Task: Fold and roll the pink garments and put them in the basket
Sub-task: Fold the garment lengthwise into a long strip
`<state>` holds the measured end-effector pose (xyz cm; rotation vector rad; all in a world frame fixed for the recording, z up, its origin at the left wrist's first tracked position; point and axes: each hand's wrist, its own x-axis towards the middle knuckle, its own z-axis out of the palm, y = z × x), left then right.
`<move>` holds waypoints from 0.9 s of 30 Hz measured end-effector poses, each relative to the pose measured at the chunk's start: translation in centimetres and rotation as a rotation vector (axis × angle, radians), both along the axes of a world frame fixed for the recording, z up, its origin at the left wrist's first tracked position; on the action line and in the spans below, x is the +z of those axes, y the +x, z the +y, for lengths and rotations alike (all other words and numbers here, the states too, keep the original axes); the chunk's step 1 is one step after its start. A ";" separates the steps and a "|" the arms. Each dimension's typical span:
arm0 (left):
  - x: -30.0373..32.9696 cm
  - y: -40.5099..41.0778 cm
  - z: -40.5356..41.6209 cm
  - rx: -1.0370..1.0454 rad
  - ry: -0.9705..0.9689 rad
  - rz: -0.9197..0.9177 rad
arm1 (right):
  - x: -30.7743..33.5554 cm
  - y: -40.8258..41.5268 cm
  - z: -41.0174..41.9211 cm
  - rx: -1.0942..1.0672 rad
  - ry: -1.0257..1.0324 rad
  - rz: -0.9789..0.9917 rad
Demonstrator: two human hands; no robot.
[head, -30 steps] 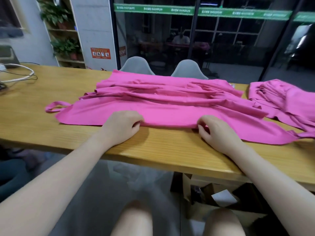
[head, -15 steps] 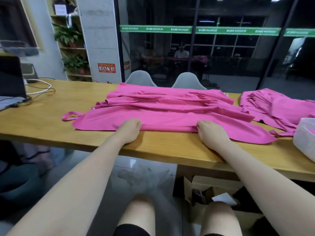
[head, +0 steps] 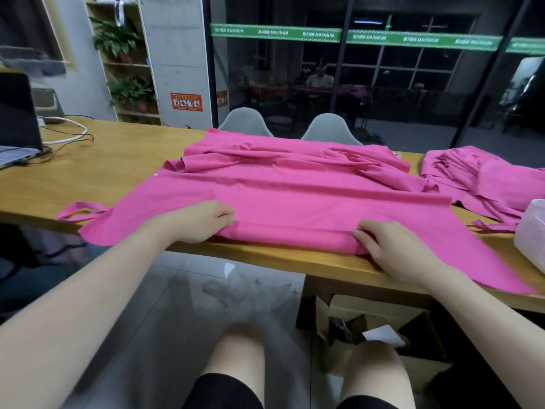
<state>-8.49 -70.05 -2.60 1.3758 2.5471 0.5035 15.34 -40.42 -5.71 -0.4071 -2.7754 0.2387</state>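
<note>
A green band (head: 354,36) across the glass wall repeats the word "MAXIMUM" in white beside smaller characters too blurred to read. The orange sign's (head: 186,102) print is illegible.

From my remote view I record the pale basket (head: 532,231) and second pink garment (head: 486,178) cut off by the right edge, the laptop (head: 14,122) cut off at left, and both hands' fingertips tucked out of sight in the garment's fold (head: 295,234).

Matt pink cloth garment (head: 295,199), smooth wooden table (head: 97,172)
</note>
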 end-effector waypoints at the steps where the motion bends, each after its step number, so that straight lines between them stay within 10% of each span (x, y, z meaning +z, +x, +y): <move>1: 0.3 -0.3 0.1 0.000 0.004 0.007 | 0.6 -0.2 0.2 -0.001 0.008 0.022; 15: -0.6 -8.5 8.5 0.143 -0.057 0.369 | 1.8 -11.6 7.0 -0.267 0.325 -0.187; 27: -4.9 -10.6 8.0 0.166 0.117 0.314 | -1.5 -10.5 8.9 -0.127 -0.085 0.088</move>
